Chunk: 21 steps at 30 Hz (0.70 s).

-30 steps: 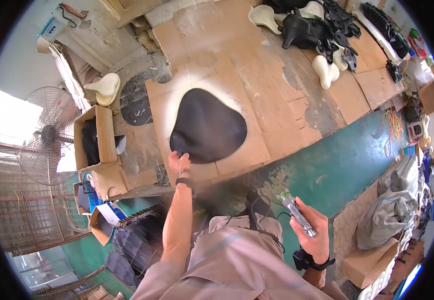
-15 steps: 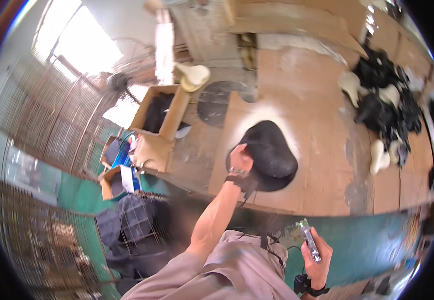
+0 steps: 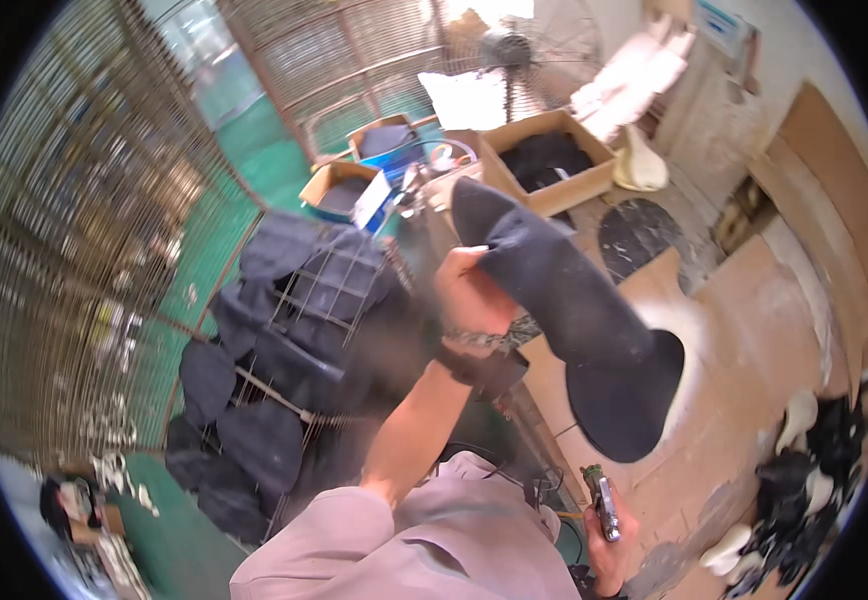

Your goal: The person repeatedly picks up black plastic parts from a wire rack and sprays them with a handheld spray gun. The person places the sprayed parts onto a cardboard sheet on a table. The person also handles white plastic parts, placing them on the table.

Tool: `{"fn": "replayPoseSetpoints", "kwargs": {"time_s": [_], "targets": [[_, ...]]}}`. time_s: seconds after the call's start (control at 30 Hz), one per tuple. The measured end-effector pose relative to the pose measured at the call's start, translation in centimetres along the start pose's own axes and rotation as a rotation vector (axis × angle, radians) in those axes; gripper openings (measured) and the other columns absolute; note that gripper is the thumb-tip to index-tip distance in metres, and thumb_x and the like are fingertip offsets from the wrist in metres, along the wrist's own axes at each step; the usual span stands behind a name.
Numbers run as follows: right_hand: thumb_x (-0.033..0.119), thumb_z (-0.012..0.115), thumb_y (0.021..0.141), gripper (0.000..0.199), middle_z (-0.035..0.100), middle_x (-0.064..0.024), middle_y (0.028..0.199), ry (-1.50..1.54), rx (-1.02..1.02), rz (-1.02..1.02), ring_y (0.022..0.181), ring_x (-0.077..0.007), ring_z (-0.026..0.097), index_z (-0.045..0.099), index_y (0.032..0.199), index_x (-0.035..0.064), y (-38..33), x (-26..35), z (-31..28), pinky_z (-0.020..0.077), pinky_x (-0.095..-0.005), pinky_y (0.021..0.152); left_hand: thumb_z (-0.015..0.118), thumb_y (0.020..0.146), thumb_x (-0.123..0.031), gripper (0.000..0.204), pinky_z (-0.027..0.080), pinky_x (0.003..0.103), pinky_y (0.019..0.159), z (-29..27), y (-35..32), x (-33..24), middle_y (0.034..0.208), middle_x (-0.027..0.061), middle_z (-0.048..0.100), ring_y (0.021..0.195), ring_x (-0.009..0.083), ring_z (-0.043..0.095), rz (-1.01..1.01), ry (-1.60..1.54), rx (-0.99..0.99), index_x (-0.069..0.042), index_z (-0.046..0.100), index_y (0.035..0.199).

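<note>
Left hand (image 3: 469,295) clamped on edge of black fabric piece (image 3: 564,300) — lifted off surface (image 3: 754,340), draping toward 4 o'clock, clear of the spray-marked board. Right hand (image 3: 609,520) at 5 o'clock, fingers wrapped round spray tool (image 3: 602,503) — parked low, out of the way.

Two hands: left hand (image 3: 472,292), right hand (image 3: 609,520). One black leather piece (image 3: 564,300) lifted, one more black oval piece (image 3: 624,405) flat on the worktop (image 3: 754,340). Three open cardboard boxes (image 3: 549,160). One fan (image 3: 504,50). One slim metal tool (image 3: 602,500). Several cream moulded forms (image 3: 639,165); exact number unclear.
</note>
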State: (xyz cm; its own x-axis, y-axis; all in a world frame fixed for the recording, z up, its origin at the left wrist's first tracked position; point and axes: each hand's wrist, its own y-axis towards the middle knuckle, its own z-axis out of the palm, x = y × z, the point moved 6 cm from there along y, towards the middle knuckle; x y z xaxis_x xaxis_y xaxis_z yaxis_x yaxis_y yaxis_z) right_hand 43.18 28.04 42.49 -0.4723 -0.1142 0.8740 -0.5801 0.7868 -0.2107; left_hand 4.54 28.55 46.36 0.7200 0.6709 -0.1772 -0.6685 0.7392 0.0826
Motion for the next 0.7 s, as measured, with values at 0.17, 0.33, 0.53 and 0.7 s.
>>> {"fn": "replayPoseSetpoints", "kwargs": {"time_s": [0.17,0.33,0.53,0.7], "targets": [[0.000,0.065,0.082,0.046,0.060,-0.0073,0.080,-0.105,0.168,-0.166,0.070,-0.0120,0.054,0.060,0.128,-0.0059,3.7,2.4,3.5,0.0465,-0.0277,0.065,0.049,0.084,-0.020,0.040,0.050,0.046,0.096,-7.8,-5.3,-11.9,0.110,0.0220,0.071,0.102,0.0357,0.068,0.227,0.034,0.029,0.010,0.067,0.104],[0.000,0.065,0.082,0.046,0.064,-0.0097,0.084,-0.178,0.183,-0.217,0.073,-0.0124,0.056,0.060,0.128,-0.0060,5.9,5.5,7.3,0.0481,-0.0272,0.069,0.053,0.081,-0.017,0.034,0.049,0.047,0.097,-14.2,-4.7,-19.7,0.110,0.0186,0.070,0.103,0.0345,0.067,0.371,0.052,-0.172,0.005,0.067,0.103],[0.001,0.063,0.084,0.045,0.065,-0.0089,0.088,-0.219,0.232,-0.060,0.075,-0.0111,0.056,0.060,0.128,-0.0065,8.2,8.6,12.7,0.0479,-0.0268,0.069,0.056,0.080,-0.016,0.013,0.053,0.040,0.081,-21.0,2.2,-29.3,0.087,0.0097,0.070,0.082,0.0280,0.067,0.545,0.126,-0.465,-0.005,0.062,0.082],[0.004,0.064,0.085,0.043,0.063,-0.0055,0.086,-0.167,0.218,-0.051,0.075,-0.0097,0.054,0.060,0.128,-0.0054,9.3,9.8,16.3,0.0467,-0.0258,0.068,0.057,0.078,-0.015,0.013,0.054,0.038,0.077,-21.5,7.3,-35.6,0.083,0.0097,0.070,0.077,0.0265,0.068,0.506,0.062,-0.264,-0.004,0.064,0.078]]}}
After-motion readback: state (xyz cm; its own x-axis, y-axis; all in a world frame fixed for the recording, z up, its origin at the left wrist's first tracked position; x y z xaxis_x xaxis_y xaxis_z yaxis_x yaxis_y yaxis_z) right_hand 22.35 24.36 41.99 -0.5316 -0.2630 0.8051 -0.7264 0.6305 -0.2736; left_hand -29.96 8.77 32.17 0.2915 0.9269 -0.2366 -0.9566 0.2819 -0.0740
